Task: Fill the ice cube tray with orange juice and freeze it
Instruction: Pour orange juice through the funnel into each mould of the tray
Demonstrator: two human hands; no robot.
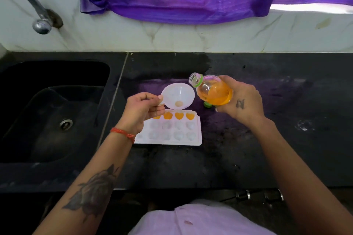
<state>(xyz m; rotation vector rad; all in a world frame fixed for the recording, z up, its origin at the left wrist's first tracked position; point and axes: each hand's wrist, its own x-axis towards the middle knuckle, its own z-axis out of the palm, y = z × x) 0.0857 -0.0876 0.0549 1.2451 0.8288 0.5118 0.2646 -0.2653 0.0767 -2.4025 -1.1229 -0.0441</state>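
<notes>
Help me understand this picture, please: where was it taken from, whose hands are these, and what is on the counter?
There is no machine here. A person wears a camera on the head, looking forward and down, so the two arms are their own. The left hand pinches a white funnel by its tab, above the far edge of a white ice cube tray lying on the black counter. The tray's far row of heart-shaped cells holds orange juice; the nearer rows look empty. The right hand grips an uncapped juice bottle, tilted toward the funnel. A green cap lies beneath it. A sink sits to the left.
</notes>
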